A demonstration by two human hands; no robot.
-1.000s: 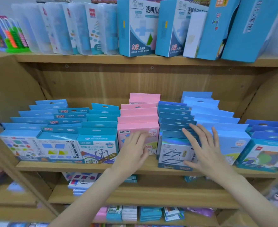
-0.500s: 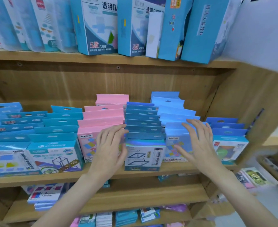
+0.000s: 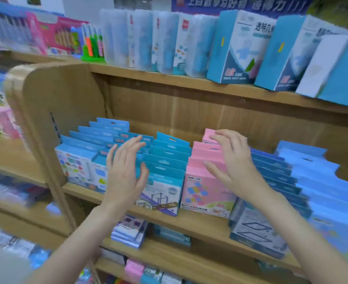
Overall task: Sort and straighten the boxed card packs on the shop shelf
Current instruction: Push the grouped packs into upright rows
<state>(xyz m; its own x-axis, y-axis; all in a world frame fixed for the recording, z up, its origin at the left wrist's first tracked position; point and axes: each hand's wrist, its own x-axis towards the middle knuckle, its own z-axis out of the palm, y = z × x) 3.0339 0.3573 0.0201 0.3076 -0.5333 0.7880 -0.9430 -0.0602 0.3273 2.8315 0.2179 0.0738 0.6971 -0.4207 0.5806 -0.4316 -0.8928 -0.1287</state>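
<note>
Head camera view, tilted and smeared by motion blur, looking at a light wooden shop shelf [image 3: 189,220] that carries rows of small boxed card packs standing one behind another.

From the left: a row of white-fronted packs with coloured shapes [image 3: 74,167]; a second blue-topped row [image 3: 100,177], mostly hidden behind the left hand; a row of teal-topped packs with a cube drawing on the front [image 3: 164,181]; a row of pink packs with coloured squares on the front [image 3: 205,191]; a row of dark blue packs [image 3: 275,181], its front pack showing outlined frames low down; and a row of pale blue packs [image 3: 312,177], cut off by the right edge.

The left hand [image 3: 126,175] is raised in front of the second and teal rows, fingers straight and slightly spread, holding nothing. Whether it touches the packs cannot be told.

The right hand [image 3: 232,162] is raised in front of the pink row, fingers spread and loosely bent, thumb low; its fingertips are near the rearmost pink pack's top, contact unclear.

The upper shelf [image 3: 169,78] holds frosted plastic cases [image 3: 148,42] and tall blue-and-white cardboard boxes [image 3: 238,50], their print blurred. The lower shelves hold more packs, too blurred to identify.
</note>
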